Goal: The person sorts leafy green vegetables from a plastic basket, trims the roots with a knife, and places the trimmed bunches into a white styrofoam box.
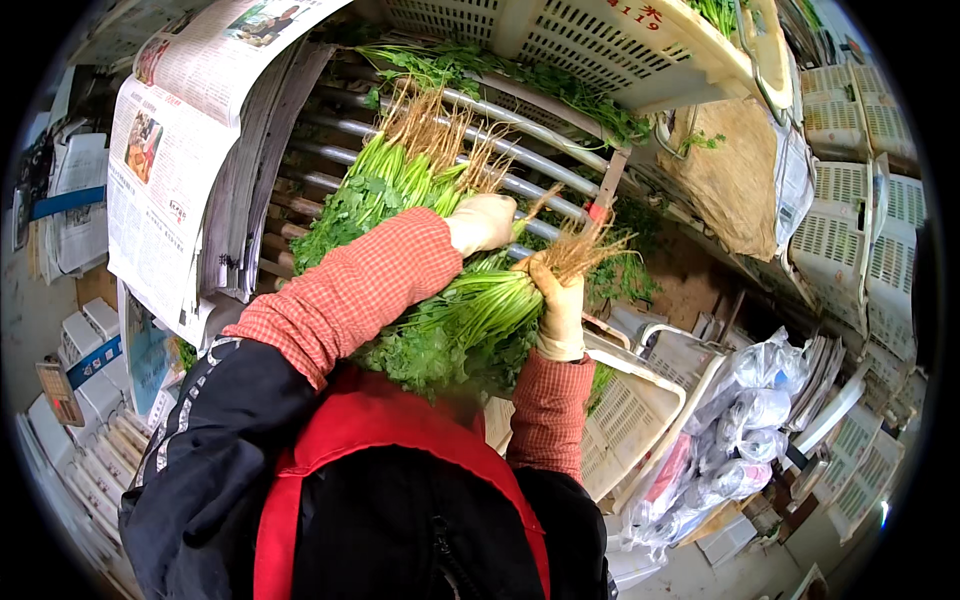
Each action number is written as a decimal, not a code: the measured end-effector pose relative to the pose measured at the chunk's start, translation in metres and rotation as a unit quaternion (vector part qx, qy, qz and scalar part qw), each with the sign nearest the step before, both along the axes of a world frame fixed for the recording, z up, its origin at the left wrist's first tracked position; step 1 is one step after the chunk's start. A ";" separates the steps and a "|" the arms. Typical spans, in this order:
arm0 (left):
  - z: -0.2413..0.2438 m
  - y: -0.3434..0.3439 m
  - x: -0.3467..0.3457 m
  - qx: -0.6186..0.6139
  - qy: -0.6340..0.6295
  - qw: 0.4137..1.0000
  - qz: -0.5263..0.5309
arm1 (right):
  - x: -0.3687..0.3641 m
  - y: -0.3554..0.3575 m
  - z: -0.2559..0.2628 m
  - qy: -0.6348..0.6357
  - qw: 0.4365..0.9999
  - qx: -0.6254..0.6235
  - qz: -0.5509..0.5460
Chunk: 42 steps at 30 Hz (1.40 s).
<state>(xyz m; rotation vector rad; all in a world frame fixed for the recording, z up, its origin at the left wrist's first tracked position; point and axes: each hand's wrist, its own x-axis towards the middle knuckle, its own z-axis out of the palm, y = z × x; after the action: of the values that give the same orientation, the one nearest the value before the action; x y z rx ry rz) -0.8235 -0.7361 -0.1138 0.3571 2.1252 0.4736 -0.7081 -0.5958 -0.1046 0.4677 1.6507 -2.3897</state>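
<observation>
My right hand (561, 304), in a cream glove, grips a bunch of leafy green herbs (487, 304) that looks like coriander, just below its brown roots (589, 251). The leaves of this bunch spread towards my red apron (375, 427). My left hand (482, 223), gloved too, is closed with a rooted stem (529, 216) sticking out at its fingers; the palm side is hidden. Beyond it, a larger pile of the same herbs (405, 172) lies across a rack of metal bars (517, 184), roots pointing away from me.
At left hangs a thick stack of newspapers (180, 150). A cream slotted plastic crate (600, 52) stands beyond the rack, with loose greens (450, 64) before it. Another crate (630, 420) and clear plastic bags (742, 435) sit at right. More crates (840, 247) are stacked farther right.
</observation>
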 end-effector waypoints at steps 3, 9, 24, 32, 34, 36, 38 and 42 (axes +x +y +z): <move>0.025 -0.014 0.007 0.108 0.023 0.993 0.038 | 0.007 0.001 0.002 -0.028 0.995 0.007 -0.100; 0.034 -0.028 0.026 0.195 0.245 0.941 -0.127 | -0.007 -0.002 0.008 -0.025 0.990 0.067 -0.123; 0.040 -0.051 0.019 0.274 0.025 0.961 -0.021 | 0.006 -0.001 0.015 0.011 0.997 0.000 -0.078; 0.050 -0.041 0.032 0.255 0.218 0.931 -0.146 | 0.011 0.000 0.018 0.009 0.997 0.028 -0.067; 0.046 -0.039 0.034 0.255 0.249 0.919 -0.168 | 0.011 0.003 0.010 0.019 0.996 0.063 -0.063; 0.050 -0.039 0.028 0.247 0.209 0.932 -0.164 | 0.012 0.003 0.012 0.011 0.997 0.046 -0.055; 0.040 -0.042 0.023 0.287 0.200 0.924 -0.155 | 0.012 0.003 0.012 0.006 0.998 0.036 -0.052; 0.046 -0.039 0.011 0.355 0.194 0.891 -0.206 | 0.014 0.003 0.013 -0.003 0.998 0.033 -0.059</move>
<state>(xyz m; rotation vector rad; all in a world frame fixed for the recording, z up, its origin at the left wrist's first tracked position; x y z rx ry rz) -0.8123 -0.7755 -0.0677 1.3893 2.0877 0.9790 -0.6945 -0.5932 -0.0914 0.6003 1.7494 -2.4196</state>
